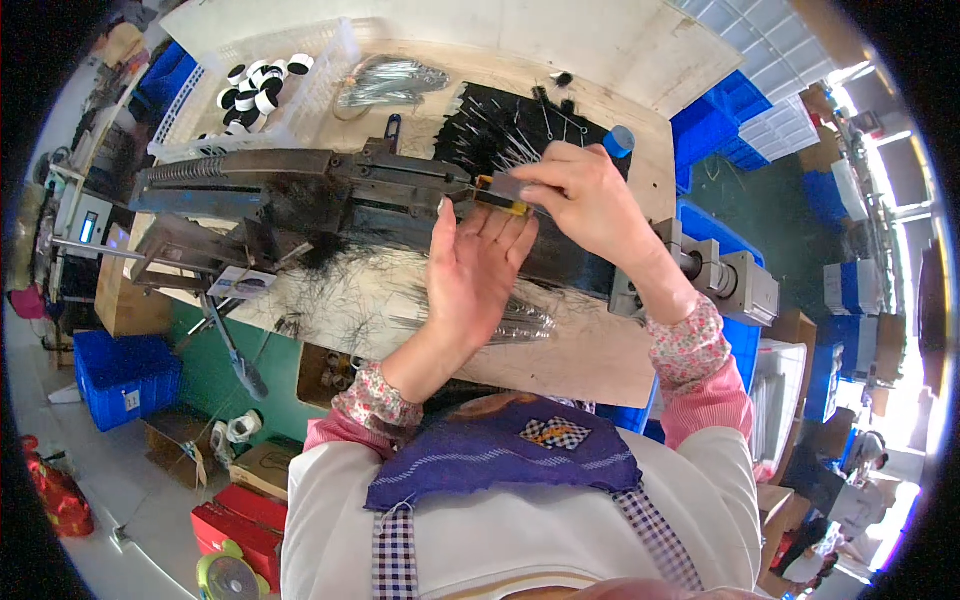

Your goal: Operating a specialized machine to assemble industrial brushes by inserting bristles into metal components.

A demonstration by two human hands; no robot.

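Observation:
My left hand (pixel 474 272) is palm up with its fingers stretched out under the right end of a long dark metal machine (pixel 400 185). At that end is a small flat grey part with yellow edges (pixel 505 194); the left fingertips lie beside or against it. From the right, my right hand (pixel 580 195) reaches over, thumb and fingers pinched together at this part's right side. What they pinch is hidden. Just beyond lies a black mat (pixel 460 125) strewn with thin twisted wire brushes (pixel 515 150). A blue round cap (pixel 619 141) stands behind the right hand.
A clear plastic basket (pixel 335 45) with black-and-white rolls (pixel 265 85) stands at the far left. Beside it lies a bundle of metal wires (pixel 395 82). Dark bristles (pixel 325 250) litter the wooden table (pixel 590 365). A grey motor-like unit (pixel 740 285) is at the right edge, near blue crates (pixel 720 110).

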